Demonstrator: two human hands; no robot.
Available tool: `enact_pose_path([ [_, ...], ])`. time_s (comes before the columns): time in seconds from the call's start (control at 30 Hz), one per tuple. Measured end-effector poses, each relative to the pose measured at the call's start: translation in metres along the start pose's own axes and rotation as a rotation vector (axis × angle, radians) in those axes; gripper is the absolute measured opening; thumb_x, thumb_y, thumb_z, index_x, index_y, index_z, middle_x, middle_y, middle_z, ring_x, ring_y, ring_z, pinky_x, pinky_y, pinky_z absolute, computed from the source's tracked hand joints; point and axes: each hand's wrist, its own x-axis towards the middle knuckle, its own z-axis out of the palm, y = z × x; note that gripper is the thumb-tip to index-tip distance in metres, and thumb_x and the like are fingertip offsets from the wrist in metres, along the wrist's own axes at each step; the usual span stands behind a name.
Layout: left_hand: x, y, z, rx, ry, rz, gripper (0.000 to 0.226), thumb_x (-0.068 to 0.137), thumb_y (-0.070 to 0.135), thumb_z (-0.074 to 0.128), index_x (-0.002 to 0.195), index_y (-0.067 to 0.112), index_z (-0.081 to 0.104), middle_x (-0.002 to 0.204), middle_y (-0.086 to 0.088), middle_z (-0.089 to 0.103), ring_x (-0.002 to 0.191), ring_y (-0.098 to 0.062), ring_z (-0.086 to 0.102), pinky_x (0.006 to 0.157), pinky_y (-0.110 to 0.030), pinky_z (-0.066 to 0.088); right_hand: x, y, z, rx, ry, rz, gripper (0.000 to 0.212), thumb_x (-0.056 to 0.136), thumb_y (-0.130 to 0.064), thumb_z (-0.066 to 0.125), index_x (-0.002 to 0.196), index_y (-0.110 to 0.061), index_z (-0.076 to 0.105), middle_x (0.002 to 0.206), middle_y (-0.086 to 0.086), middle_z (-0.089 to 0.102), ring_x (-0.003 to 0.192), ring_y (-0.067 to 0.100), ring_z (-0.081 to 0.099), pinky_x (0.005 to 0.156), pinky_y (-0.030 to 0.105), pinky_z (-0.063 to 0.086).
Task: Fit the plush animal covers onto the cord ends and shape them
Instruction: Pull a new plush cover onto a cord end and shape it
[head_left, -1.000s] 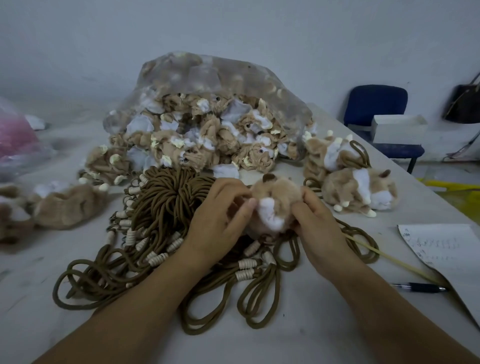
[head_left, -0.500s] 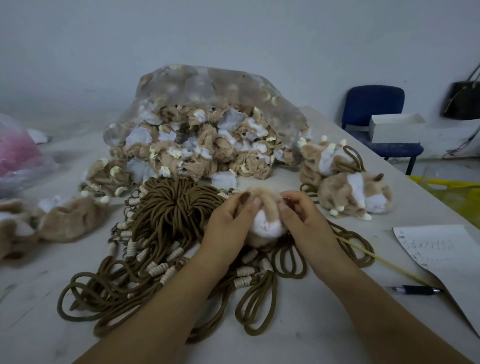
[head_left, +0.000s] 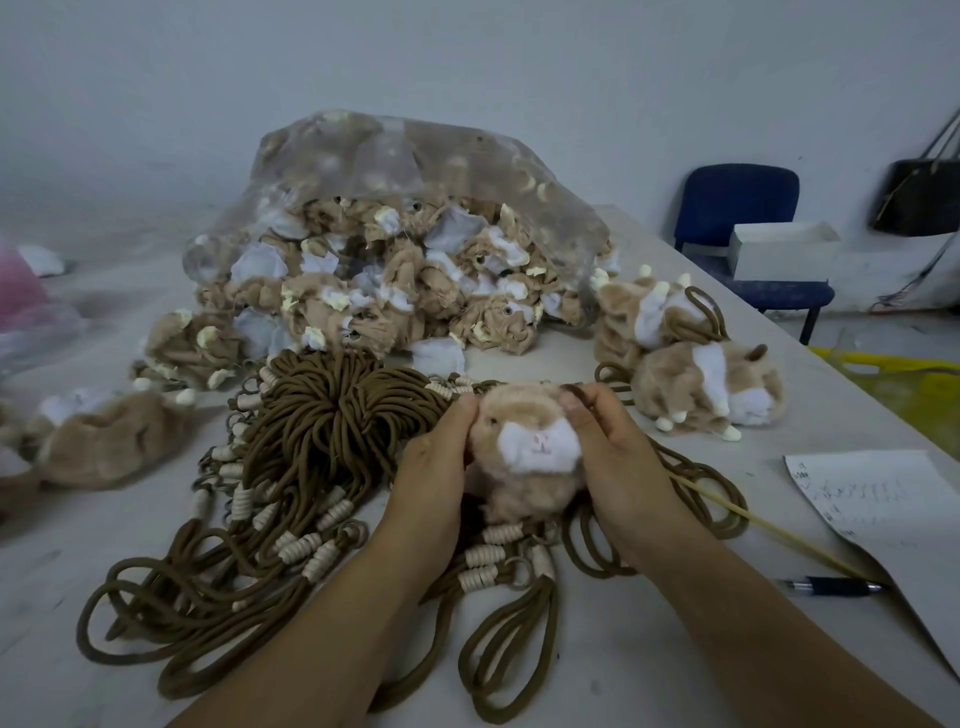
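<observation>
While I grip the plush animal cover (head_left: 524, 447) from both sides, it sits over the near right part of the cord pile (head_left: 332, 415), its white muzzle facing me. My left hand (head_left: 436, 467) curls round its left flank and my right hand (head_left: 618, 467) round its right, and the fingers (head_left: 464, 410) of each pinch the fur near the top of the head. My palms hide the cover's sides, and I cannot tell whether a cord end is inside it.

Beyond the cord pile lies a clear plastic bag (head_left: 415, 171) of unturned covers; those under the plastic at the top are only pale blurs. Right of the cord pile lie finished plush animals (head_left: 706, 384), the rear one partly hidden by the front one. Further right a thin stick (head_left: 769, 525) emerges from behind my right hand, and a pen (head_left: 831, 587) and a written sheet (head_left: 878, 499) lie on the worktop (head_left: 623, 665), the sheet cut off by the frame; its writing is too small to read. Left of the cord pile are flattened covers (head_left: 109, 436), and a pink bag (head_left: 21, 291) is cut off at the edge.
</observation>
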Motion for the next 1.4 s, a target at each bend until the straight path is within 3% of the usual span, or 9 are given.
enact_pose_path([
  [0.13, -0.008, 0.005, 0.003, 0.271, -0.164, 0.155, 0.042, 0.081, 0.080, 0.040, 0.098, 0.053, 0.066, 0.096, 0.023, 0.070, 0.089, 0.009, 0.065, 0.066, -0.005, 0.048, 0.003, -0.002, -0.002, 0.244, 0.067, 0.072, 0.017, 0.098, -0.028, 0.050, 0.092, -0.027, 0.066, 0.096, 0.003, 0.073, 0.091, 0.019, 0.069, 0.075, 0.034, 0.058],
  [0.2, -0.008, 0.005, 0.008, 0.385, -0.231, 0.188, 0.012, 0.084, 0.063, 0.058, 0.096, 0.068, 0.057, 0.101, 0.034, 0.063, 0.093, 0.014, 0.060, 0.070, -0.003, 0.045, 0.003, -0.002, -0.004, 0.280, 0.077, 0.097, 0.016, 0.099, -0.027, 0.050, 0.098, -0.024, 0.065, 0.096, 0.002, 0.074, 0.091, 0.016, 0.070, 0.070, 0.029, 0.058],
  [0.27, -0.007, 0.003, 0.009, 0.421, -0.178, 0.249, 0.023, 0.085, 0.051, 0.063, 0.092, 0.072, 0.055, 0.100, 0.039, 0.062, 0.094, 0.016, 0.059, 0.071, -0.001, 0.043, 0.004, 0.000, -0.005, 0.279, 0.066, 0.112, 0.016, 0.098, -0.027, 0.050, 0.103, -0.021, 0.064, 0.098, 0.002, 0.074, 0.093, 0.016, 0.070, 0.071, 0.028, 0.058],
  [0.33, -0.003, 0.001, 0.006, 0.316, -0.068, 0.212, 0.010, 0.081, 0.052, 0.061, 0.086, 0.059, 0.066, 0.094, 0.030, 0.069, 0.088, 0.009, 0.065, 0.068, -0.005, 0.046, 0.003, 0.001, -0.004, 0.238, 0.061, 0.093, 0.020, 0.097, -0.032, 0.051, 0.106, -0.018, 0.061, 0.100, 0.004, 0.072, 0.092, 0.014, 0.070, 0.072, 0.029, 0.058],
  [0.47, 0.002, 0.002, 0.000, 0.030, 0.071, 0.045, 0.034, 0.075, 0.053, 0.062, 0.088, 0.025, 0.077, 0.085, -0.003, 0.077, 0.081, -0.017, 0.074, 0.066, -0.022, 0.056, -0.006, 0.001, -0.002, -0.196, 0.016, -0.148, 0.018, 0.087, -0.049, 0.052, 0.097, -0.034, 0.053, 0.091, -0.006, 0.062, 0.076, -0.001, 0.061, 0.063, 0.014, 0.048],
  [0.73, 0.001, 0.010, -0.002, -0.189, 0.154, -0.066, 0.038, 0.084, 0.042, 0.064, 0.093, 0.007, 0.076, 0.088, -0.018, 0.074, 0.079, -0.026, 0.073, 0.064, -0.029, 0.057, -0.013, 0.003, 0.005, -0.644, -0.069, -0.564, 0.014, 0.085, -0.015, 0.066, 0.089, -0.015, 0.053, 0.093, -0.006, 0.046, 0.073, 0.010, 0.049, 0.064, 0.021, 0.046],
  [0.97, 0.002, 0.008, -0.004, -0.128, 0.177, -0.055, 0.032, 0.091, 0.038, 0.061, 0.076, 0.017, 0.079, 0.080, -0.016, 0.074, 0.074, -0.025, 0.072, 0.067, -0.031, 0.056, -0.012, 0.005, 0.003, -0.808, -0.242, -0.475, 0.029, 0.087, -0.034, 0.066, 0.111, -0.023, 0.055, 0.100, -0.023, 0.042, 0.087, -0.004, 0.049, 0.070, 0.013, 0.044],
  [1.17, -0.004, 0.006, 0.000, 0.033, 0.096, 0.006, 0.036, 0.086, 0.049, 0.060, 0.073, 0.018, 0.075, 0.071, -0.008, 0.070, 0.065, -0.014, 0.065, 0.059, -0.025, 0.051, -0.012, 0.002, 0.005, -0.815, -0.129, -0.538, 0.016, 0.081, -0.008, 0.069, 0.084, -0.008, 0.054, 0.087, -0.005, 0.045, 0.074, 0.008, 0.043, 0.063, 0.020, 0.039],
  [1.4, -0.002, -0.001, 0.001, 0.397, 0.093, 0.470, 0.010, 0.091, 0.034, 0.065, 0.092, 0.026, 0.059, 0.093, 0.012, 0.058, 0.088, -0.003, 0.059, 0.074, -0.014, 0.046, -0.007, 0.001, -0.005, -0.562, -0.012, -0.312, 0.012, 0.085, -0.031, 0.062, 0.083, -0.024, 0.053, 0.075, -0.007, 0.055, 0.065, 0.008, 0.051, 0.056, 0.017, 0.040],
])
